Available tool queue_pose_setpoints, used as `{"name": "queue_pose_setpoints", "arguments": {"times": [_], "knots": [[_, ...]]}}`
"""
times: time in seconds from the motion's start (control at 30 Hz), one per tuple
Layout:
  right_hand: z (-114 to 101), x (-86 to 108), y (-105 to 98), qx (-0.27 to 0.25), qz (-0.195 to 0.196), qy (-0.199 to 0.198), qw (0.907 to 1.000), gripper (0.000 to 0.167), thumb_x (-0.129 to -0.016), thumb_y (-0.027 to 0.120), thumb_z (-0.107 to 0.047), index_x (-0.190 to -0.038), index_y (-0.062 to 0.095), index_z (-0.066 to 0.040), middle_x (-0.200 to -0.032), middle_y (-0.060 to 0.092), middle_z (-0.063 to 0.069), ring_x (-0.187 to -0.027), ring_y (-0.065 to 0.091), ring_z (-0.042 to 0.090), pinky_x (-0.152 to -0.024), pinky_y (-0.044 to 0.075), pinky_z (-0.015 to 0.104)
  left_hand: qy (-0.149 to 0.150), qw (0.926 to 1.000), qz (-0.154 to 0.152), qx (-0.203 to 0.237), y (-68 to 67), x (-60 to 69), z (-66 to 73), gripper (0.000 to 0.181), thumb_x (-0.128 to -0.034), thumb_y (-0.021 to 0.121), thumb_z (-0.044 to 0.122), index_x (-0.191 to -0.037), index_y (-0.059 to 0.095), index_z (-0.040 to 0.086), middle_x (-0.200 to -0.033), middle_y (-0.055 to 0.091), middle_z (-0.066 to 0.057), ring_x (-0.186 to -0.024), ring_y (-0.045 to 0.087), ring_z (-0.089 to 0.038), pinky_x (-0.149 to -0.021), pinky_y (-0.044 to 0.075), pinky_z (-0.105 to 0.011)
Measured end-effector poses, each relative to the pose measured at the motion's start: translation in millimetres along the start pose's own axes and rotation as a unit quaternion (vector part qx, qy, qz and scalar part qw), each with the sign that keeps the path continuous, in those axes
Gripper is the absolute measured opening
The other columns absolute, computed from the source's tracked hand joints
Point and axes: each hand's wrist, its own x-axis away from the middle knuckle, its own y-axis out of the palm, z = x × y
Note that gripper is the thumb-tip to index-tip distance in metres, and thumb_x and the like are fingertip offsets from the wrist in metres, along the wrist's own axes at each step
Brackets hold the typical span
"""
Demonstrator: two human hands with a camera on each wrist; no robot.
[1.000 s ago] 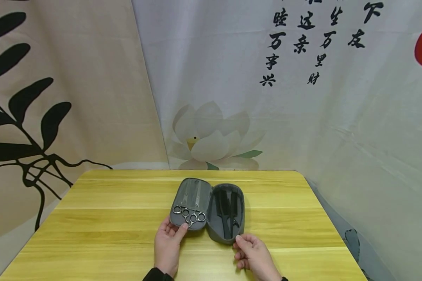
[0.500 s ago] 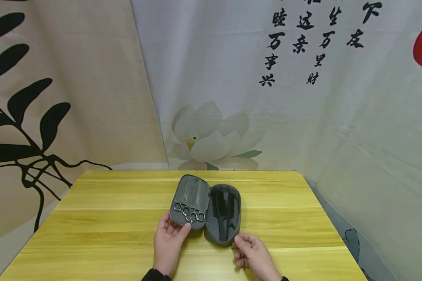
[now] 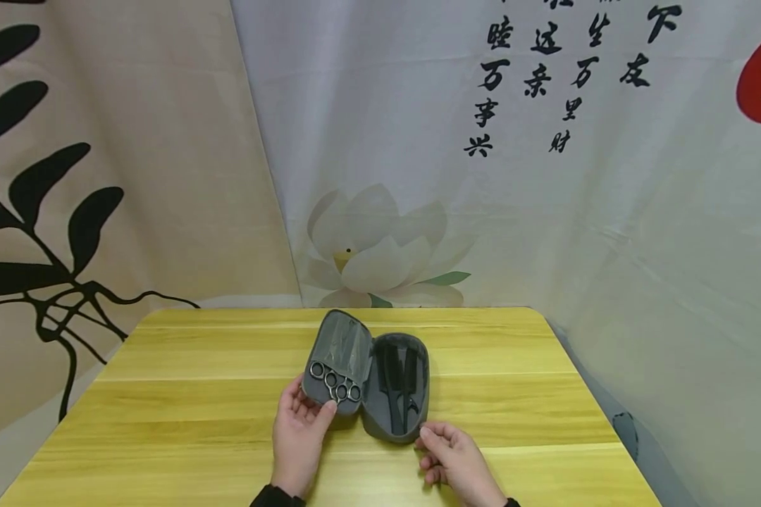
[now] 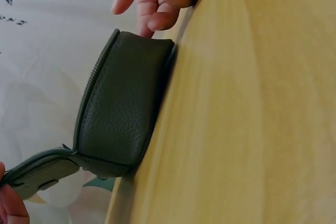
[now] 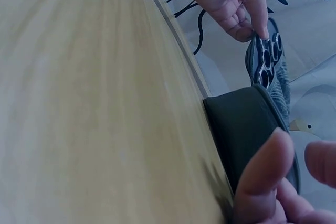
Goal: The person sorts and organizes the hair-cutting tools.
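Note:
A grey zip case [image 3: 374, 417] lies unzipped on the table, its lid folded out to the left. Silver scissors [image 3: 342, 392] sit in the lid under a clear pocket [image 3: 349, 345], finger rings showing. Two black comb-like tools [image 3: 392, 377] lie in the deeper half. My left hand [image 3: 297, 440] pinches the lid's near edge, thumb on the inside by the rings. At the near right end of the deeper half is my right hand [image 3: 455, 458], its thumb and forefinger apart in the right wrist view. Some right fingertips [image 4: 160, 20] are at the case's end; contact is unclear.
The wooden table [image 3: 196, 408] extends on both sides of the case. Behind it hangs a cloth backdrop [image 3: 380, 141] with a printed lotus, dark leaves and black characters.
The lid has tilted up a little and the case has shifted slightly left. My left hand moved slightly left with the lid; my right hand stays by the near right end.

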Motion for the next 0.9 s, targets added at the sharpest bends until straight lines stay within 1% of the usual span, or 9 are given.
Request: {"name": "queue_pose_setpoints", "arguments": {"times": [0.1,0.17,0.3,0.4,0.53,0.63,0.77,0.83,0.9], "knots": [[-0.4,-0.3,0.9,0.006,-0.005,0.001,1.0,0.046,-0.108,0.066,-0.039,-0.129,0.064,0.002,-0.099,0.07,0.002,-0.075,0.064,0.011,-0.064,0.059,0.027,0.011,0.9999,0.001,-0.006,-1.3,-0.6,3.3,0.071,-0.0906,0.073,-0.014,-0.154,0.045,-0.001,-0.139,0.059,-0.022,-0.111,0.065,-0.005,-0.095,0.057,-0.013],[-0.4,-0.4,0.9,0.01,-0.009,-0.002,0.9999,0.045,-0.108,0.066,-0.039,-0.128,0.066,0.002,-0.099,0.071,0.002,-0.075,0.064,0.011,-0.064,0.059,0.027,0.017,0.9998,-0.002,-0.001,-2.1,-1.0,4.7,0.07,-0.0904,0.073,-0.015,-0.154,0.047,-0.001,-0.139,0.059,-0.022,-0.111,0.065,-0.005,-0.096,0.057,-0.013],[0.6,0.0,-0.2,0.015,-0.017,-0.01,0.9997,0.046,-0.109,0.064,-0.036,-0.132,0.065,0.004,-0.103,0.073,0.001,-0.077,0.064,0.011,-0.064,0.059,0.026,0.03,0.9995,-0.012,0.007,-2.8,-1.4,5.8,0.07,-0.0898,0.074,-0.015,-0.154,0.05,-0.002,-0.138,0.061,-0.021,-0.111,0.067,-0.006,-0.097,0.058,-0.015],[1.4,0.1,-0.9,0.02,-0.023,-0.015,0.9994,0.047,-0.11,0.063,-0.035,-0.134,0.064,0.006,-0.104,0.073,0.0,-0.077,0.064,0.011,-0.064,0.059,0.026,0.04,0.9989,-0.024,0.005,-2.6,-0.6,5.9,0.069,-0.0899,0.074,-0.016,-0.153,0.052,-0.002,-0.137,0.062,-0.02,-0.113,0.069,-0.006,-0.097,0.059,-0.016],[1.8,-0.9,-1.0,0.026,-0.026,-0.017,0.9992,0.047,-0.11,0.062,-0.034,-0.133,0.065,0.006,-0.103,0.073,0.0,-0.075,0.063,0.012,-0.063,0.059,0.027,0.053,0.9977,-0.04,-0.011,-1.9,1.9,6.9,0.065,-0.0909,0.074,-0.014,-0.152,0.055,0.0,-0.138,0.063,-0.02,-0.116,0.069,-0.006,-0.099,0.058,-0.016],[2.0,-1.3,-1.0,0.027,-0.027,-0.017,0.9991,0.046,-0.111,0.061,-0.034,-0.133,0.065,0.006,-0.102,0.073,0.0,-0.076,0.063,0.012,-0.063,0.059,0.027,0.064,0.9966,-0.042,-0.029,-1.2,4.0,8.3,0.062,-0.091,0.074,-0.014,-0.149,0.058,0.0,-0.136,0.065,-0.02,-0.115,0.068,-0.005,-0.099,0.057,-0.014],[1.9,-1.1,-1.1,0.03,-0.03,-0.019,0.9989,0.045,-0.111,0.061,-0.034,-0.131,0.066,0.006,-0.101,0.073,0.0,-0.077,0.063,0.012,-0.063,0.059,0.026,0.096,0.9929,-0.042,-0.057,0.1,6.8,9.7,0.057,-0.0893,0.073,-0.017,-0.143,0.064,0.0,-0.128,0.067,-0.015,-0.107,0.068,-0.007,-0.094,0.059,-0.014],[1.9,-0.9,-1.0,0.034,-0.033,-0.02,0.9987,0.044,-0.11,0.062,-0.034,-0.128,0.068,0.006,-0.1,0.074,0.0,-0.077,0.063,0.012,-0.063,0.059,0.026,0.119,0.9894,-0.048,-0.068,0.8,8.2,9.7,0.055,-0.0881,0.073,-0.019,-0.14,0.067,0.001,-0.124,0.067,-0.012,-0.102,0.067,-0.008,-0.089,0.059,-0.014],[1.8,-0.7,-0.9,0.038,-0.036,-0.02,0.9984,0.044,-0.11,0.062,-0.034,-0.127,0.069,0.006,-0.1,0.074,0.0,-0.077,0.064,0.012,-0.063,0.059,0.026,0.15,0.9837,-0.056,-0.082,1.4,10.2,9.4,0.054,-0.0864,0.073,-0.021,-0.135,0.071,0.002,-0.119,0.067,-0.009,-0.096,0.065,-0.008,-0.084,0.059,-0.014]]}}
